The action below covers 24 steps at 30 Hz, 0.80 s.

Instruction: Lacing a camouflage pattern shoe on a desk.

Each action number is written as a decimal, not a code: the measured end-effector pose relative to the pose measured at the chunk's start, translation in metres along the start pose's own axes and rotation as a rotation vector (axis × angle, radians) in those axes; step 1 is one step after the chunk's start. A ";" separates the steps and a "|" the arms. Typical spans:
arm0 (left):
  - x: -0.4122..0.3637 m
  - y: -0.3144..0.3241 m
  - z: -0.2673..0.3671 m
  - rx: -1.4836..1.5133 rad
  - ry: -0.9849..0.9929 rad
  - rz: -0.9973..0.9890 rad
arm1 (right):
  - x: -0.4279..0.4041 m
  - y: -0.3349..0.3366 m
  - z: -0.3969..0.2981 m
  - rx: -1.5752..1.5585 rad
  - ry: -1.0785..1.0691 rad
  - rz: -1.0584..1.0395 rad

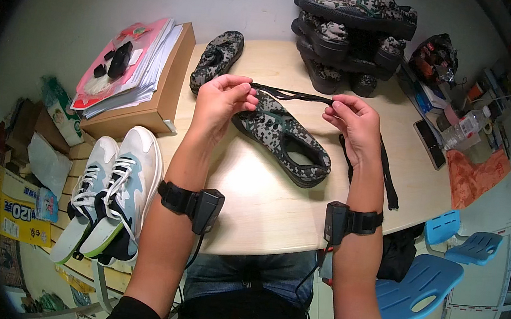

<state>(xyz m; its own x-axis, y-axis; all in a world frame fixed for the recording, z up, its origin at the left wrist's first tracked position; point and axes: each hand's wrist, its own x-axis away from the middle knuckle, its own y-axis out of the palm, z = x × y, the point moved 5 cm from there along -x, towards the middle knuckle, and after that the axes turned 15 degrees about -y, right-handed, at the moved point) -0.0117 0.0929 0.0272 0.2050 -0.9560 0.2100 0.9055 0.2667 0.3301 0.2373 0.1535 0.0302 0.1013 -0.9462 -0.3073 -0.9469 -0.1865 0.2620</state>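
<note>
Between my two hands stretches a black shoelace (pixel 290 94), its strands bunched together. My left hand (pixel 227 96) pinches one end, and my right hand (pixel 350 120) pinches the other, with loose lace tails hanging past the right wrist. Just below the lace lies a camouflage canvas shoe (pixel 281 139), its opening towards me at the right and its toe partly behind my left fingers. The eyelets I can see on it hold no lace. Behind my left hand lies another camouflage shoe (pixel 219 57).
Several camouflage shoes (pixel 355 34) are stacked at the back. At left, a cardboard box (pixel 170 85) bears papers; white sneakers (pixel 126 192) stand nearer me. A phone (pixel 429 144), a plastic bottle (pixel 466 128) and an orange cloth (pixel 475 175) lie right. Blue chairs (pixel 424 289) stand beyond the table edge.
</note>
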 end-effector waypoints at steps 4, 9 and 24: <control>0.001 0.002 0.001 -0.056 0.026 0.006 | 0.000 -0.001 0.001 -0.036 0.016 0.025; 0.000 0.001 0.000 -0.056 0.025 0.002 | -0.003 -0.004 0.003 0.012 -0.069 -0.016; -0.002 0.003 -0.003 -0.062 0.007 -0.012 | -0.006 -0.009 0.006 0.103 -0.172 -0.031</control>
<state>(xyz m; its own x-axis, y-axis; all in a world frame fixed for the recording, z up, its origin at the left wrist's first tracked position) -0.0080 0.0954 0.0247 0.1964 -0.9598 0.2003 0.9291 0.2475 0.2748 0.2432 0.1628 0.0239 0.0857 -0.8795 -0.4681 -0.9712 -0.1786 0.1577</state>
